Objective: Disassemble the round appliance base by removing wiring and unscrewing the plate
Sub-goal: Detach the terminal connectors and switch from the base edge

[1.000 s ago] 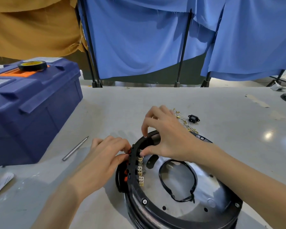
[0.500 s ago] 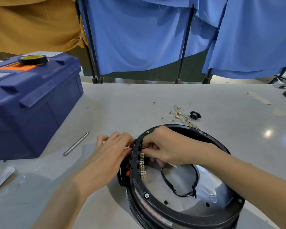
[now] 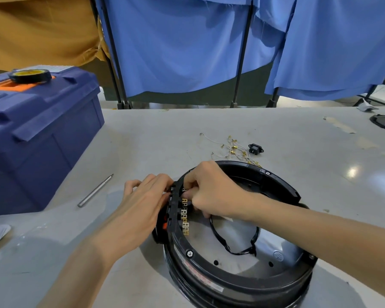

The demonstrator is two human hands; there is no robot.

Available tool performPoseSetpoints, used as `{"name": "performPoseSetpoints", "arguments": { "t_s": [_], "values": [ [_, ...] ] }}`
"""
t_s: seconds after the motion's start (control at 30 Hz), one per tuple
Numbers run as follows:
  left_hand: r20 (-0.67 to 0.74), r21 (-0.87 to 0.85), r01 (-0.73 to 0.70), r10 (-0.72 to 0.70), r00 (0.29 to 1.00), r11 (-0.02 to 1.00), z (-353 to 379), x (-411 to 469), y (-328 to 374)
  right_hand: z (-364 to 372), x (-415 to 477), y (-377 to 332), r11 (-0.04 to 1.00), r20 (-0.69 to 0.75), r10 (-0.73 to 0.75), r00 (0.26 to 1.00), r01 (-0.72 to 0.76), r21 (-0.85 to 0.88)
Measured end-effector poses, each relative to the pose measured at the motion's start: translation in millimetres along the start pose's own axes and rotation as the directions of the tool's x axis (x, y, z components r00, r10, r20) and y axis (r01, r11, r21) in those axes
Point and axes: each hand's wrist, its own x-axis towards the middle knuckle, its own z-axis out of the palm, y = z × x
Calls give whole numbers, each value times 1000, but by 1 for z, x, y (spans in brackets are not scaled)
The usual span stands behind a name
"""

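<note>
The worktop (image 3: 209, 130) is taken up mostly by the blue toolbox (image 3: 42, 134), set well to the left of the round base (image 3: 231, 283), which lies nearest the viewer with its open side up. Inside the base a shiny metal plate (image 3: 280, 245) is seen, ringed by the black rim and not yet unscrewed: a hex screw (image 3: 189, 254) is seated in the rim's near edge.

A second ago the right hand (image 3: 211, 192) was held above the base's far-left rim with fingers spread. Now it is lowered inside the ring, and its fingers are drawn into a narrow pinch at the upper end of the brass terminals (image 3: 185, 218) — what is pinched there is hidden. The left hand (image 3: 142, 203) is kept flat against the outside of the base at the same spot, fingers nearly straight, bracing it.

So the wiring step is judged to be under way. A black cable loop (image 3: 231, 247) lies on the plate, and loose wires (image 3: 231, 147) are already laid just beyond the base.
</note>
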Motion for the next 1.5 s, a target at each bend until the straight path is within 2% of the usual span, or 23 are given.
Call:
{"name": "performPoseSetpoints", "arguments": {
  "t_s": [0.1, 0.2, 0.3, 0.47, 0.77, 1.0, 1.17, 1.27, 1.33, 1.4, 1.5],
  "values": [
    [28, 49, -20, 19, 999, 999, -1, 2, 1, -12, 1, 1, 999, 83, -54, 995, 53, 8],
    [33, 61, -23, 21, 999, 998, -2, 2, 0, -14, 0, 0, 990, 93, -94, 991, 103, -99],
    [59, 68, -30, 26, 998, 997, -4, 2, 0, -8, 0, -3, 972, 63, -125, 990, 135, -192],
    [16, 94, -17, 15, 1000, 995, -3, 3, 7, 6, -2, -4, 972, -74, -103, 992, 84, -219],
    [-21, 73, 31, -30, 999, 997, 3, 5, 11, 18, -6, -6, 996, -226, -46, 973, 28, -81],
    [-58, 80, 59, -54, 997, 995, 3, 11, 12, 18, -4, -5, 1000, -211, -3, 977, -2, -21],
    [-16, -17, 66, -66, 998, 998, 0, 13, 7, 15, -3, -3, 998, -157, -53, 986, 47, -44],
    [23, 25, 30, -31, 999, 999, 0, 7, 3, 6, 1, 0, 983, -81, -89, 993, 74, -170],
    [34, 92, -1, -2, 999, 996, -1, 4, 0, -2, 2, -2, 914, -45, -134, 990, 105, -393],
    [46, 181, -43, 35, 998, 983, -1, 3, -2, -9, 1, -5, 794, -78, -252, 965, 160, -586],
    [11, 298, -82, 83, 997, 951, -2, 2, -1, -18, 0, -4, 736, -136, -335, 932, 169, -656]
  ]
}}
